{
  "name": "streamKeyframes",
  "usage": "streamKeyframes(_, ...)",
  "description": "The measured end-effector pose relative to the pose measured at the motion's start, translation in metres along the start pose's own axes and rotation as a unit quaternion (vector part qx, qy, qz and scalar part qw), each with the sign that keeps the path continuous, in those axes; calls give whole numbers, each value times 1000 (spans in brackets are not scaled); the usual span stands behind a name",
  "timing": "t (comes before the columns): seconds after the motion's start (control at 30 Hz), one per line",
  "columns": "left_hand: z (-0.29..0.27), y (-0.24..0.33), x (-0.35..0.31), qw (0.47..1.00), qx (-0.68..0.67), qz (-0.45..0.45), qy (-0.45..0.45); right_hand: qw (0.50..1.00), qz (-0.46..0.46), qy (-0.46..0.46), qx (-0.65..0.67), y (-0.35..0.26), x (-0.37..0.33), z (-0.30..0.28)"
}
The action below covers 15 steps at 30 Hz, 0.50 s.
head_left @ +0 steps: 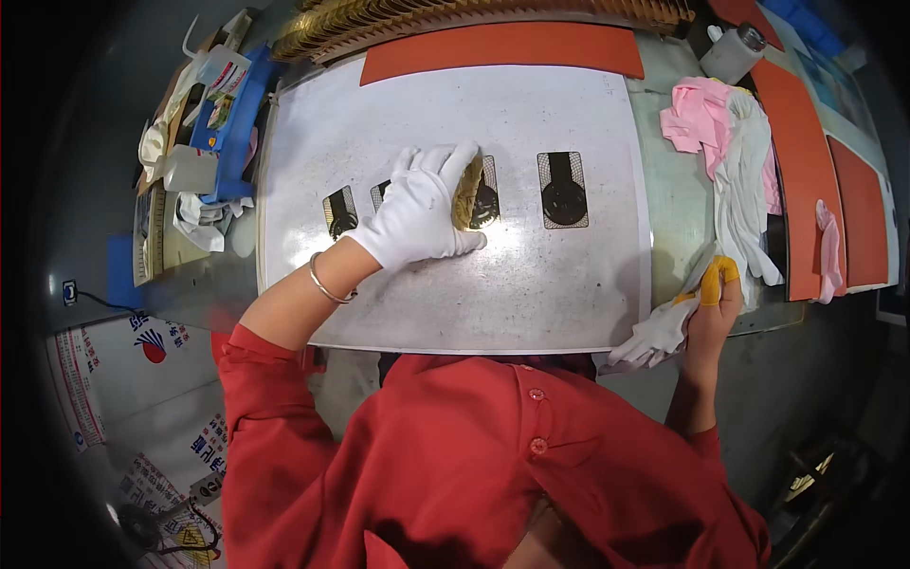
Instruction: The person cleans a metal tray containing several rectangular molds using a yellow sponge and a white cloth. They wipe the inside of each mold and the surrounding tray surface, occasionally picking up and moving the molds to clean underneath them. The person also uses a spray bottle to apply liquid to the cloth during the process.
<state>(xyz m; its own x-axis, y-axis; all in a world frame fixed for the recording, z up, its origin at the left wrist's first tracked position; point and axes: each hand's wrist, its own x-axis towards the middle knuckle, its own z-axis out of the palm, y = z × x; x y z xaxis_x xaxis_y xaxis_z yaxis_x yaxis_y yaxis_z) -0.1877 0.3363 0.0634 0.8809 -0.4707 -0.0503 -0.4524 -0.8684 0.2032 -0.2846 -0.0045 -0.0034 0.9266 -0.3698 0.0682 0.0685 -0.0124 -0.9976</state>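
My left hand [417,204], in a white glove, is closed over a thin gold-coloured plate [467,192]. It holds the plate tilted on edge, fingers at the top and thumb at the bottom. Beside it on the white sheet lies a dark patterned plate [486,194], partly covered. Another dark plate [564,192] with a round motif lies farther right, and a smaller-looking one [339,212] sits left of the glove. My right hand [718,294], with yellow finger covers, grips a crumpled white glove [659,334] at the table's near right edge.
Gold-coloured plates [379,28] stand in a long row at the back, behind an orange strip [502,49]. A blue tray [237,133] with bottles is at the left. Pink cloth [700,116], white cloth [744,190] and a grey bottle [734,54] lie right, near orange boards [801,171].
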Motion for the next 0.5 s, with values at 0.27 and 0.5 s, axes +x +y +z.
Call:
streamKeyframes(0.27, 4, 7, -3, 999, -15, 11, 43, 999, -21, -14, -22, 2, -1, -3)
streamKeyframes(0.5, -2, 18, -5, 992, -105, -64, 13, 1000, -4, 6, -15, 0, -1, -2)
